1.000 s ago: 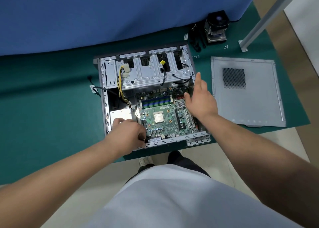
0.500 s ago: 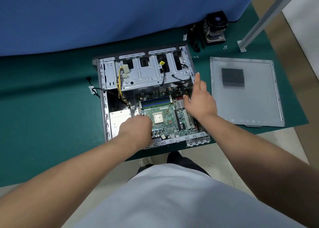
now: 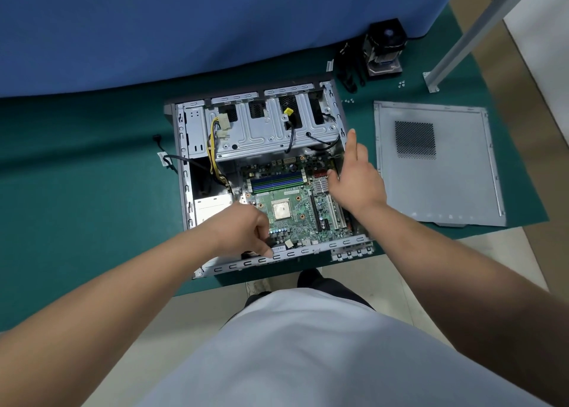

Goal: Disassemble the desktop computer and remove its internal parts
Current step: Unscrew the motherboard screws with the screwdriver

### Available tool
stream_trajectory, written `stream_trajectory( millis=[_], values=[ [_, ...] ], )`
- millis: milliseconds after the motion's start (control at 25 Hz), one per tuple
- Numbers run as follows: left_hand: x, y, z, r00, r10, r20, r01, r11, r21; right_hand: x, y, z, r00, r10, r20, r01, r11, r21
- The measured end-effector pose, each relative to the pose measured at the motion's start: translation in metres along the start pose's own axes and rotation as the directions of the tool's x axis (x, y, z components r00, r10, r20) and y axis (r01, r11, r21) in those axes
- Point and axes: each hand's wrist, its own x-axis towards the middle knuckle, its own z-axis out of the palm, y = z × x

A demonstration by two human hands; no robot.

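Note:
An open desktop case [image 3: 184, 172] lies on its side on a green mat. Inside it sits the green motherboard [image 3: 295, 197] with a bare processor [image 3: 281, 211] and blue memory slots [image 3: 277, 181]. My left hand [image 3: 243, 231] is at the board's near-left corner, fingers curled and thumb down, pinching the board's near edge. My right hand [image 3: 357, 181] is at the board's right edge. Its thumb lies on the board by a small heatsink, its forefinger points straight along the case wall, and its other fingers dip out of sight.
A silver drive cage [image 3: 264, 132] with yellow and black cables fills the far half of the case. The power supply [image 3: 212, 206] sits at the near left. The removed side panel [image 3: 437, 191] lies to the right. A cooler fan [image 3: 385, 49], loose screws [image 3: 401, 83] and a metal post [image 3: 468, 37] stand at the back right.
My left hand has moved right from the power supply to the motherboard's near-left corner. My right hand has stayed at the board's right edge.

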Motion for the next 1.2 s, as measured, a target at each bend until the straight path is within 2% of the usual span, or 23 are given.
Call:
stream_trajectory(
  millis=[160,280,360,440,520,560,600,640,680,720,760,800,880,960,1200],
  values=[
    [-0.006,-0.010,0.000,0.998,0.058,0.034,-0.054,0.991,-0.126,0.000,0.004,-0.002,1.000,-0.007,0.011,0.006,0.999,0.043],
    [-0.010,-0.012,-0.003,0.998,0.054,-0.028,-0.059,0.973,-0.224,-0.004,0.004,-0.003,1.000,-0.016,0.015,0.015,0.997,0.072],
    [-0.010,-0.011,-0.002,0.995,0.011,-0.096,-0.035,0.965,-0.259,-0.009,0.003,-0.004,0.997,-0.061,-0.044,0.063,0.997,0.035],
    [-0.009,-0.006,-0.001,0.983,-0.047,-0.177,-0.021,0.931,-0.364,-0.013,0.002,-0.010,0.970,-0.200,-0.136,0.195,0.979,-0.054],
    [-0.004,0.003,0.001,0.957,-0.142,-0.252,-0.022,0.833,-0.553,-0.016,-0.004,-0.013,0.886,-0.431,-0.172,0.424,0.902,-0.079],
    [0.002,0.008,0.002,0.944,-0.198,-0.264,-0.022,0.761,-0.648,-0.017,-0.010,-0.011,0.850,-0.509,-0.138,0.506,0.861,-0.056],
    [0.011,0.013,0.004,0.936,-0.248,-0.252,-0.010,0.693,-0.721,-0.018,-0.018,-0.008,0.851,-0.522,-0.056,0.522,0.853,-0.027],
    [0.021,0.018,0.007,0.930,-0.290,-0.225,0.019,0.651,-0.759,-0.017,-0.027,-0.005,0.887,-0.457,0.071,0.458,0.889,-0.006],
    [0.032,0.023,0.009,0.927,-0.323,-0.191,0.067,0.643,-0.763,-0.014,-0.036,0.000,0.919,-0.323,0.224,0.337,0.941,-0.027],
    [0.042,0.025,0.012,0.924,-0.351,-0.150,0.124,0.648,-0.752,-0.010,-0.043,0.005,0.910,-0.159,0.382,0.212,0.972,-0.099],
    [0.052,0.026,0.015,0.917,-0.385,-0.108,0.183,0.646,-0.741,-0.006,-0.046,0.011,0.864,-0.024,0.502,0.125,0.978,-0.169],
    [0.062,0.024,0.019,0.905,-0.422,-0.062,0.242,0.629,-0.739,-0.004,-0.046,0.017,0.821,0.058,0.568,0.066,0.979,-0.195],
    [0.074,0.019,0.030,0.877,-0.479,0.034,0.340,0.569,-0.749,-0.003,-0.041,0.028,0.802,0.127,0.584,-0.018,0.982,-0.190],
    [0.078,0.014,0.039,0.859,-0.502,0.104,0.394,0.516,-0.760,-0.004,-0.036,0.036,0.827,0.148,0.542,-0.032,0.976,-0.218],
    [0.080,0.008,0.048,0.855,-0.499,0.143,0.409,0.476,-0.779,-0.006,-0.032,0.046,0.844,0.155,0.513,-0.033,0.971,-0.237]
  ],
)
